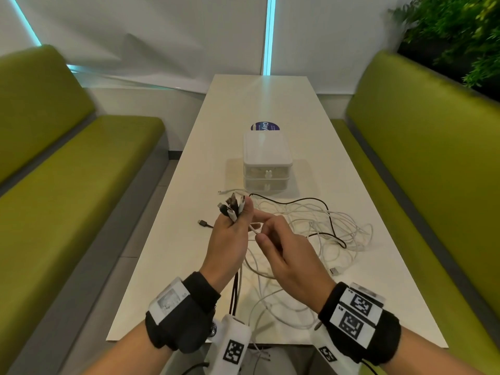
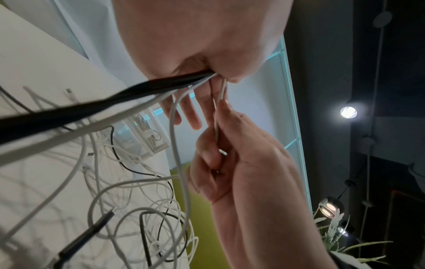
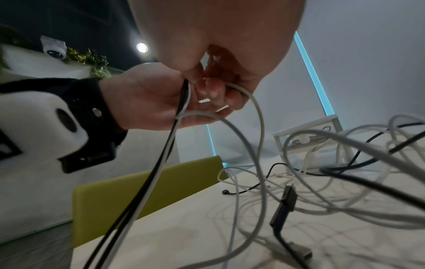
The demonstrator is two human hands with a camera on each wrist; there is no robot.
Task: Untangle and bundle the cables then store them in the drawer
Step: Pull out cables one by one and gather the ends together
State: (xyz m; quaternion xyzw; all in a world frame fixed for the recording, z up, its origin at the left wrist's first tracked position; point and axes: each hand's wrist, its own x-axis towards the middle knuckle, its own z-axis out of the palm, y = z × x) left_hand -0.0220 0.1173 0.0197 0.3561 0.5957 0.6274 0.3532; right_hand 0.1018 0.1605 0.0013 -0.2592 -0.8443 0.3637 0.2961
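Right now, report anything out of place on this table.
Loose cables sprawl tangled across the table, some trailing over its near edge. The left hand grips gathered plug ends; the drawer box stands square, drawers closed.

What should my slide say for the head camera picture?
Left hand grips gathered cable ends; right hand pinches a white cable.

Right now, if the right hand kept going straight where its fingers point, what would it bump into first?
Probably the left hand. The right hand points up-left at it, pinching a white cable between them. Depth is hard to judge, but they look nearly touching.
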